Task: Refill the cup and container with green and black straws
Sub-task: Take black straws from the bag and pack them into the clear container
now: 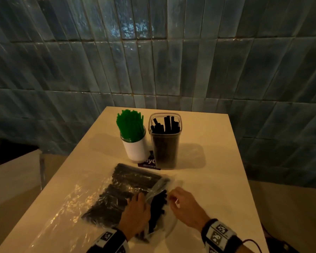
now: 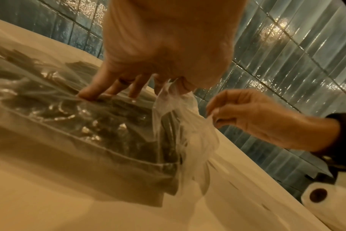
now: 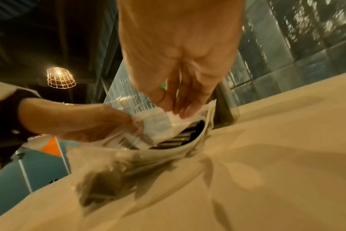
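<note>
A clear plastic bag (image 1: pixel 91 199) full of black straws (image 1: pixel 128 181) lies on the white table (image 1: pixel 208 179). My left hand (image 1: pixel 137 212) rests on the bag near its open mouth and pinches the upper flap (image 2: pixel 174 92) between thumb and forefinger. My right hand (image 1: pixel 182 205) pinches the other side of the mouth (image 3: pixel 176 115), so the mouth gapes and straw ends (image 3: pixel 180 139) show inside. Farther back stand a white cup (image 1: pixel 135 148) packed with green straws (image 1: pixel 130 125) and a clear tall container (image 1: pixel 164 141) partly filled with black straws.
A purple card (image 1: pixel 150 163) lies under the cup and container. A blue tiled wall (image 1: pixel 153 61) rises right behind the table. The table's left and right edges drop to the floor. A wire lamp (image 3: pixel 60 78) hangs overhead.
</note>
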The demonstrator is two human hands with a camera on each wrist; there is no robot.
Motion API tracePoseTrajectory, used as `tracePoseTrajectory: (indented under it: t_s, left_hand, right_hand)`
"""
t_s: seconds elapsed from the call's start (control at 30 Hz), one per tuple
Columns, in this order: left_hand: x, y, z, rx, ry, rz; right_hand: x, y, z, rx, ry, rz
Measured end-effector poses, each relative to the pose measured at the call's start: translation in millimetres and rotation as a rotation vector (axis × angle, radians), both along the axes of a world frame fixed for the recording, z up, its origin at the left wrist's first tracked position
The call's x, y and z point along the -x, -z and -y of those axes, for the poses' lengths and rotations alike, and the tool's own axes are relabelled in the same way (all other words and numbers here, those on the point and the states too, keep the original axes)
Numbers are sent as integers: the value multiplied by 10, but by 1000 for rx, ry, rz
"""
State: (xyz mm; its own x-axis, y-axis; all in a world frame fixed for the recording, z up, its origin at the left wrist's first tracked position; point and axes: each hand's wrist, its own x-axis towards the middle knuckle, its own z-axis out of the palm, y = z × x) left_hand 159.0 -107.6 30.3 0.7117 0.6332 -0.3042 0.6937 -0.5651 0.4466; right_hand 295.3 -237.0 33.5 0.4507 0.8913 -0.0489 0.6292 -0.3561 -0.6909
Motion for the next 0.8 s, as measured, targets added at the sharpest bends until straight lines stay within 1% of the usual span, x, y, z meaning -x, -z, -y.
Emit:
tracePoseTrajectory:
  t_s: [0.03,0.1,0.23,0.37,0.5,0.63,0.7,0.8]
  left_hand:
    - [11,-5,11,-44,-8,29]
    - [36,13,6,-25,-21,60]
    - [71,119,-56,35,34,88]
    - [48,84,-75,63,26,81]
    - [43,44,-72,107,21,96]
    - [33,27,-56,110,12,110]
    - [25,-7,-47,115,-1,98]
    - [28,-43,-21,109,-26,90]
  right_hand:
    - [42,32,-44,68,-59,20]
    - [136,65,-163,114,-102,39]
    - [220,87,-469,155,-77,87]
    - [202,121,-688,201,-37,97]
    - [214,134,-712,291,-25,123]
    - [226,127,-657,283,31,27]
    - [222,119,-628,324,37,-8]
    - [223,84,-590,410,15,41]
